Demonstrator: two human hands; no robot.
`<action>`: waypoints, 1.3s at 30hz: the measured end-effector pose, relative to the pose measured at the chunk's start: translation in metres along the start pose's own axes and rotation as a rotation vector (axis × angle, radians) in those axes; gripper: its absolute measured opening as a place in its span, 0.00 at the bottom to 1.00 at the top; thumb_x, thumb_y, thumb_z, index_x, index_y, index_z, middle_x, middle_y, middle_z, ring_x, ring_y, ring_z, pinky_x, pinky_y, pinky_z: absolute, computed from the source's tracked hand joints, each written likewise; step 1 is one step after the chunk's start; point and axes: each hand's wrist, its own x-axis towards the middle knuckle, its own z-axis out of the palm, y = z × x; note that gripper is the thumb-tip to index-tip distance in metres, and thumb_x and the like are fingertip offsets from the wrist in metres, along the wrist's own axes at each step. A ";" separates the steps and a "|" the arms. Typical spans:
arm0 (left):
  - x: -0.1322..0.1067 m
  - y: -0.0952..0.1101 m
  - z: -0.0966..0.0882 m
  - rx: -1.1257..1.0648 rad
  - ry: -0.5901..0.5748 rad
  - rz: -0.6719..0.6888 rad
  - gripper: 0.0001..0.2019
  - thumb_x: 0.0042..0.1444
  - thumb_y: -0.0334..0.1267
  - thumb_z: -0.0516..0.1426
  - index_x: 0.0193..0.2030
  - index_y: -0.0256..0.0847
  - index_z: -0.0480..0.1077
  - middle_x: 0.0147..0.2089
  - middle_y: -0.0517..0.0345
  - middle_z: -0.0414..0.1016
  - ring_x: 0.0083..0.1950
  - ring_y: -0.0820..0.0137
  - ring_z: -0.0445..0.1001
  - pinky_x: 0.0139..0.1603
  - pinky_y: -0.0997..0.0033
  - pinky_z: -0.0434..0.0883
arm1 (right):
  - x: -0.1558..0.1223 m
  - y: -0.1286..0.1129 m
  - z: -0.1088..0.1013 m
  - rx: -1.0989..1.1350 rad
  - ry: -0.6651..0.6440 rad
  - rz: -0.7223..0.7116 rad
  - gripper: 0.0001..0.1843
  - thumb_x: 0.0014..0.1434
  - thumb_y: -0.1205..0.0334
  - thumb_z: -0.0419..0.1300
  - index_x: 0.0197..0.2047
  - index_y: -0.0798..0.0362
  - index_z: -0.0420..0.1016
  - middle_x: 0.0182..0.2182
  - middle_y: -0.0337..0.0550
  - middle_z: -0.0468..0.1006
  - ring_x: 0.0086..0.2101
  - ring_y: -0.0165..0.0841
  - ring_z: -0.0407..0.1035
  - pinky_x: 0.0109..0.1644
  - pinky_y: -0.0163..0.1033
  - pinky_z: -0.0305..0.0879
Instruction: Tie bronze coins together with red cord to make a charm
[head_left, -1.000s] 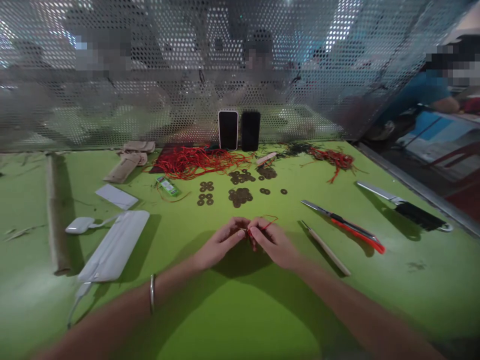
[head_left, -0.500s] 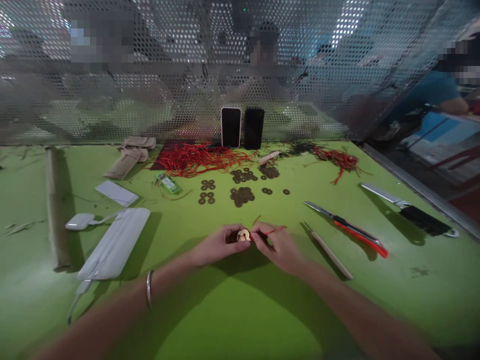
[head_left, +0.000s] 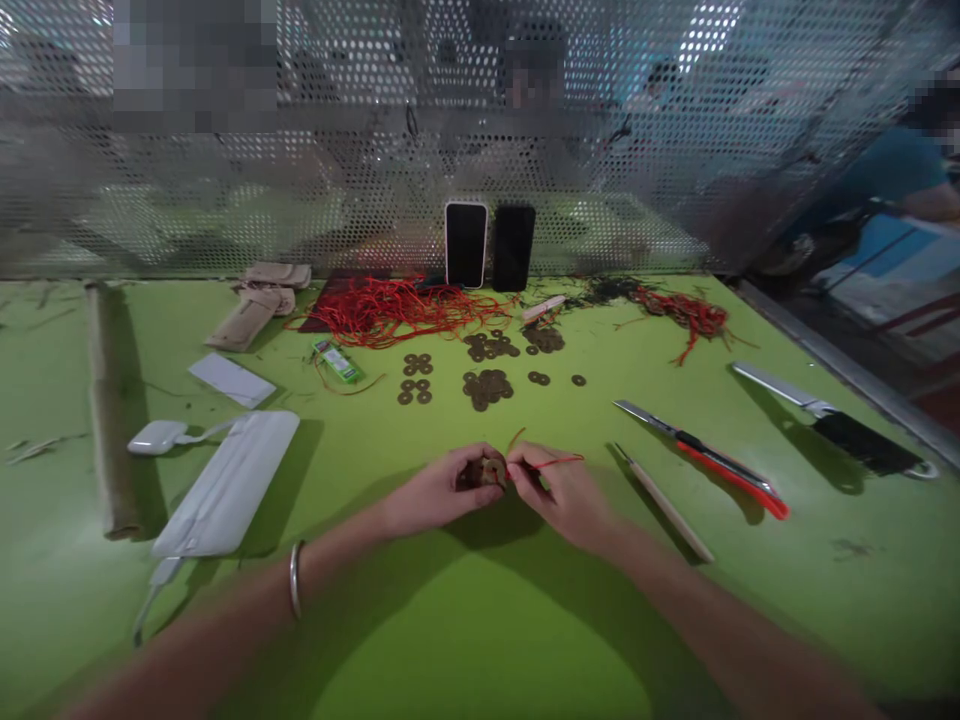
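Observation:
My left hand [head_left: 439, 490] is closed on a small round holed coin [head_left: 491, 470] just above the green table [head_left: 487, 620]. My right hand [head_left: 566, 492] meets it fingertip to fingertip and pinches a thin red cord [head_left: 551, 463] that leads into the coin and sticks out to the right. A metal bangle [head_left: 295, 578] sits on my left wrist. Loose coins [head_left: 486, 386] lie in small heaps farther back, in front of a tangle of red cords [head_left: 394, 308].
A red-handled knife [head_left: 705, 457] and a wooden stick [head_left: 664, 503] lie right of my hands, a black-handled blade [head_left: 832, 430] farther right. A white pouch [head_left: 229, 482], white charger [head_left: 156, 436] and cardboard tube [head_left: 109, 400] lie left. Two phones [head_left: 490, 245] lean on the perforated metal screen; people sit behind it.
My hands have stayed together in the same spot, turning the coin; it showed pale between my fingertips half a second ago and now looks dark. The red cord end points right.

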 end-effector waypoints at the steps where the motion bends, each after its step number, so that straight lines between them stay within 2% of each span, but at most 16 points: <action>1: 0.000 0.001 0.000 -0.019 0.009 -0.007 0.12 0.56 0.42 0.55 0.42 0.38 0.64 0.33 0.62 0.62 0.35 0.73 0.62 0.38 0.72 0.62 | 0.000 0.000 0.000 0.005 -0.005 0.002 0.11 0.65 0.59 0.45 0.34 0.50 0.64 0.27 0.38 0.71 0.26 0.30 0.64 0.30 0.35 0.54; 9: -0.002 0.006 0.002 -0.028 0.067 -0.156 0.15 0.53 0.48 0.57 0.31 0.36 0.68 0.25 0.63 0.63 0.26 0.76 0.59 0.27 0.75 0.56 | 0.000 0.000 0.002 0.020 -0.024 -0.011 0.10 0.64 0.58 0.47 0.35 0.50 0.65 0.28 0.40 0.73 0.27 0.30 0.64 0.31 0.35 0.55; 15: -0.002 0.004 0.003 -0.161 0.108 -0.094 0.13 0.53 0.45 0.59 0.29 0.35 0.69 0.24 0.63 0.64 0.26 0.77 0.62 0.28 0.75 0.58 | -0.002 0.001 0.003 0.024 -0.023 -0.017 0.11 0.65 0.56 0.46 0.37 0.50 0.65 0.29 0.40 0.73 0.27 0.31 0.65 0.30 0.35 0.55; 19: -0.001 0.003 0.001 -0.288 0.154 -0.080 0.12 0.52 0.43 0.60 0.28 0.34 0.69 0.23 0.63 0.66 0.26 0.79 0.63 0.29 0.76 0.61 | -0.002 -0.001 0.000 0.070 -0.061 -0.019 0.09 0.64 0.60 0.46 0.40 0.50 0.66 0.28 0.40 0.73 0.26 0.31 0.64 0.30 0.36 0.56; 22: -0.001 0.004 0.000 -0.376 0.153 -0.103 0.11 0.50 0.42 0.62 0.28 0.34 0.71 0.25 0.61 0.69 0.26 0.78 0.65 0.30 0.76 0.63 | 0.000 0.001 0.002 0.082 -0.078 0.020 0.12 0.65 0.63 0.43 0.39 0.50 0.68 0.28 0.41 0.73 0.27 0.32 0.65 0.31 0.38 0.58; 25: -0.003 0.007 0.002 -0.459 0.115 -0.132 0.11 0.48 0.43 0.63 0.29 0.35 0.73 0.25 0.61 0.69 0.25 0.78 0.65 0.28 0.76 0.64 | 0.002 0.005 0.007 0.081 -0.076 0.050 0.12 0.64 0.65 0.45 0.37 0.50 0.69 0.29 0.42 0.74 0.29 0.34 0.67 0.33 0.40 0.59; 27: -0.004 0.009 0.005 -0.474 0.132 -0.144 0.12 0.47 0.43 0.64 0.29 0.35 0.74 0.24 0.61 0.68 0.24 0.79 0.64 0.26 0.77 0.62 | 0.002 0.006 0.012 0.064 -0.076 0.047 0.12 0.64 0.64 0.46 0.35 0.50 0.69 0.30 0.42 0.74 0.29 0.34 0.67 0.33 0.40 0.60; 31: -0.002 0.007 0.005 -0.376 0.296 -0.090 0.14 0.48 0.46 0.63 0.29 0.35 0.72 0.24 0.62 0.66 0.24 0.79 0.62 0.24 0.78 0.60 | 0.000 0.004 0.020 0.083 -0.107 -0.048 0.15 0.65 0.59 0.45 0.33 0.50 0.70 0.28 0.42 0.74 0.25 0.31 0.66 0.30 0.39 0.59; 34: 0.000 0.002 -0.001 -0.152 0.424 -0.046 0.14 0.51 0.47 0.60 0.32 0.35 0.73 0.25 0.61 0.66 0.25 0.78 0.62 0.25 0.77 0.61 | -0.003 0.001 0.021 0.096 -0.094 -0.112 0.17 0.65 0.58 0.44 0.28 0.50 0.67 0.22 0.39 0.71 0.21 0.29 0.61 0.26 0.38 0.57; 37: 0.000 0.000 -0.007 0.152 0.484 0.036 0.13 0.54 0.47 0.57 0.34 0.37 0.74 0.30 0.58 0.71 0.30 0.74 0.67 0.28 0.75 0.64 | -0.004 -0.004 0.013 0.184 -0.027 -0.118 0.18 0.65 0.60 0.43 0.25 0.50 0.65 0.19 0.38 0.68 0.19 0.29 0.59 0.22 0.37 0.55; 39: 0.000 0.000 -0.009 0.308 0.489 0.089 0.12 0.56 0.45 0.56 0.35 0.38 0.74 0.32 0.56 0.73 0.32 0.72 0.69 0.30 0.73 0.66 | -0.005 -0.008 0.004 0.291 0.090 -0.131 0.17 0.65 0.59 0.45 0.26 0.49 0.66 0.20 0.39 0.69 0.21 0.30 0.62 0.23 0.38 0.59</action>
